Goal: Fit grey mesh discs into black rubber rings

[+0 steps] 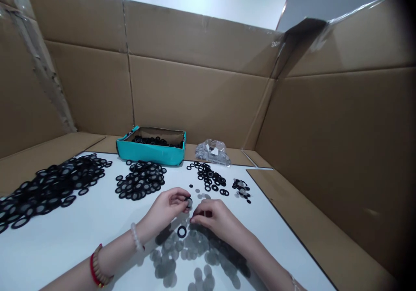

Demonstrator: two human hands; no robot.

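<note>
My left hand (167, 208) pinches a small black ring with a grey mesh disc (189, 202) between thumb and fingertips. Close beside it my right hand (214, 219) has its fingers curled over the white table (81, 230), fingertips near the same ring; whether it holds anything is hidden. A single black rubber ring (181, 231) lies just below both hands. Under and in front of the hands spreads a scatter of grey mesh discs (191, 260).
Heaps of black rings lie at the left (48, 187), centre (140, 180) and right of centre (209, 178). A teal box (151, 150) with more rings and a clear plastic bag (212, 151) stand at the back. Cardboard walls (201, 92) enclose the table.
</note>
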